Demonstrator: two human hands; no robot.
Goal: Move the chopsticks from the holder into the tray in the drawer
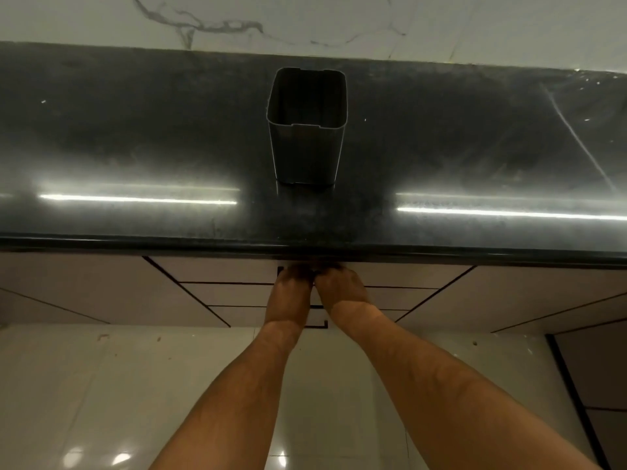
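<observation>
A square metal holder (307,147) stands upright in the middle of the dark countertop (135,147). Its inside looks dark, and no chopsticks show in it. Below the counter's front edge, my left hand (291,286) and my right hand (341,286) are side by side on the black handle (280,270) of the top drawer (220,269). The fingers of both hands curl around the handle, their tips hidden under the overhang. The drawer front sits flush with the cabinet, so the tray inside is hidden.
More drawer fronts lie below the top one, the lowest with a black handle (319,325). Cabinet doors flank them on both sides. A marble wall (305,18) backs the counter. Glossy floor tiles (101,385) lie beneath my arms.
</observation>
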